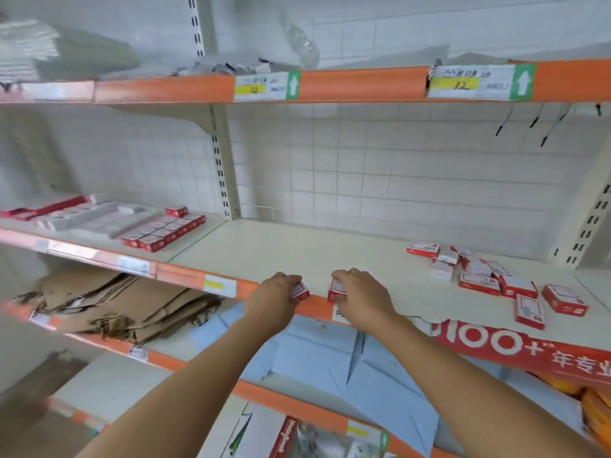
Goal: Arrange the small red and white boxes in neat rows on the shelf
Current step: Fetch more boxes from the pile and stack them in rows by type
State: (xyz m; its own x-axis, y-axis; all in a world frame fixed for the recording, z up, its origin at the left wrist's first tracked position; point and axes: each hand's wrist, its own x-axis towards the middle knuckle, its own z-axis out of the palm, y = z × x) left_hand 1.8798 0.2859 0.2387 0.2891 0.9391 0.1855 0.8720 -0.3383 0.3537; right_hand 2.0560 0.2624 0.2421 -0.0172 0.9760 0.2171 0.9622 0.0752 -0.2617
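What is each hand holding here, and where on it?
Each grips one small red and white cardboard box at the shelf's front edge: left hand on its box's left end, right hand over its box's top.

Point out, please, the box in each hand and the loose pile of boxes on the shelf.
Box in left hand point(300, 291): head view, its exposed right end.
Box in right hand point(334, 288): head view, its exposed left face.
Loose pile of boxes point(479, 283): head view, a middle box's top.

Two small red and white boxes point(301, 291) point(334, 290) sit at the shelf point(297, 252) front edge; roughly ten loose boxes point(489, 279) lie scattered, askew, at the right.
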